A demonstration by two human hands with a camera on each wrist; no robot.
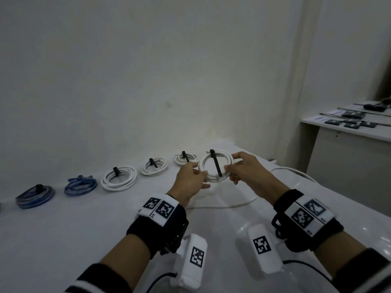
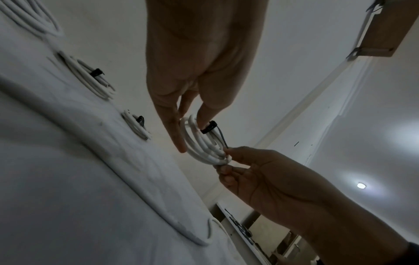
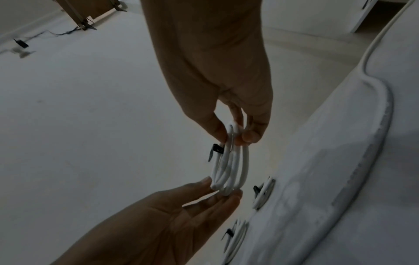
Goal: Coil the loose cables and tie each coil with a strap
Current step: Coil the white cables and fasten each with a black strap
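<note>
I hold a white cable coil [image 1: 206, 164] upright above the table [image 1: 63, 229], between both hands. A black strap [image 1: 216, 163] wraps its top and its long tail hangs down across the ring. My left hand [image 1: 200, 176] pinches the coil's left side between thumb and nearly straight fingers. My right hand [image 1: 229, 172] pinches the right side, close to the tip of the strap's tail. The left wrist view shows the coil [image 2: 204, 145], the strap [image 2: 209, 127] and my left hand [image 2: 190, 132]. The right wrist view shows my right hand [image 3: 233, 138] on the coil [image 3: 229, 170].
Tied coils lie in a row by the wall: white ones [image 1: 186, 158], [image 1: 153, 167], [image 1: 118, 177], then blue ones [image 1: 81, 183], [image 1: 35, 196]. A loose white cable [image 1: 232, 205] runs under my hands to the table's right edge. A side table [image 1: 349, 132] with black devices stands at right.
</note>
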